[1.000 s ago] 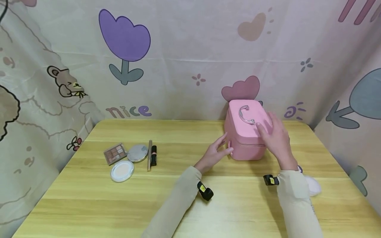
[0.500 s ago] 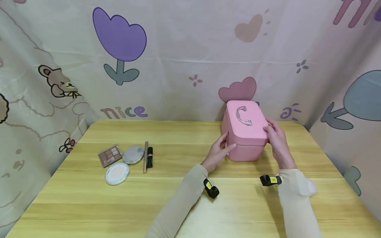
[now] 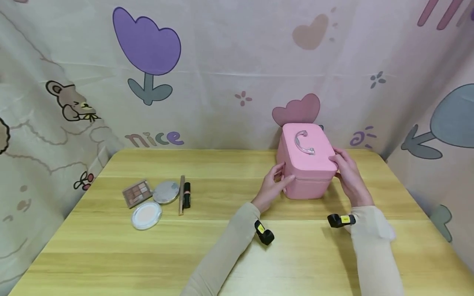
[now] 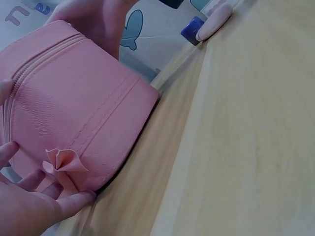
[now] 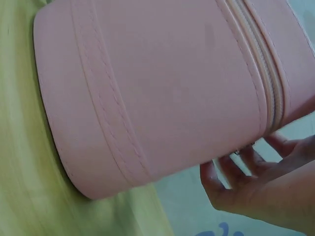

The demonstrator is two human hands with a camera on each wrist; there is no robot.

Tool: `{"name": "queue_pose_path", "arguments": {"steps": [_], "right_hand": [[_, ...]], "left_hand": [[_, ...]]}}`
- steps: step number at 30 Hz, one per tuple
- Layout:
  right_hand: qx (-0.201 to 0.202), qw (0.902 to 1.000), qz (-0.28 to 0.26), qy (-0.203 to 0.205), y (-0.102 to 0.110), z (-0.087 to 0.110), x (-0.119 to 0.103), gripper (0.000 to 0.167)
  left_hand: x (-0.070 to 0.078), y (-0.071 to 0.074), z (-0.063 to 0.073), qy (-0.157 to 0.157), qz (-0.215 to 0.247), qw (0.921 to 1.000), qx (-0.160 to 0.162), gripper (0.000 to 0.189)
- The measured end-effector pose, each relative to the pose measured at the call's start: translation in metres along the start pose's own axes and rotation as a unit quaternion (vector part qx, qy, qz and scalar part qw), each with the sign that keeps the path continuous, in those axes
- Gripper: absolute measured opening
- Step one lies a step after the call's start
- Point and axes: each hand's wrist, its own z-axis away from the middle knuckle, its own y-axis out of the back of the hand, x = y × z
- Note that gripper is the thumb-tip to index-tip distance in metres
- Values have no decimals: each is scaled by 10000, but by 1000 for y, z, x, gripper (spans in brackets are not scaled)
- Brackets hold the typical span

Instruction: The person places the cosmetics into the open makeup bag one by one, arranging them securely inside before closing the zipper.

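Note:
A pink cosmetic case [image 3: 309, 152] with a curved clear handle [image 3: 304, 143] on its lid stands at the back right of the table, lid down. My left hand [image 3: 269, 190] holds its left side, thumb at the front corner. The left wrist view shows those fingers around a small pink bow [image 4: 65, 166] low on that side. My right hand [image 3: 349, 176] grips the right edge of the lid, thumb on top and fingers underneath. Seen from the right wrist, its fingertips [image 5: 209, 177] lie along the case just below the zipper [image 5: 268, 73], beside a small shiny metal piece [image 5: 244, 149].
On the table's left lie an eyeshadow palette [image 3: 137, 193], two round compacts, one silvery [image 3: 166, 192] and one white-rimmed [image 3: 146, 215], a slim gold stick [image 3: 181, 195] and a black tube [image 3: 187, 195]. A pale rounded item with a blue end [image 4: 192, 30] lies beyond the right sleeve.
My right hand has come down from the top of the lid to its right edge. My left hand has closed in on the left side. The case stays in place.

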Motion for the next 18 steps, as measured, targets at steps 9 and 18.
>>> {"name": "queue_pose_path", "arguments": {"steps": [9,18], "right_hand": [[-200,9997,92,51,-6,-9,-5,63],[-303,9994,125,-83,-2,-2,-4,63]], "left_hand": [[5,1,-4,76,150,9998,73,63],[0,1,1,54,-57,9999,-72,61]]}}
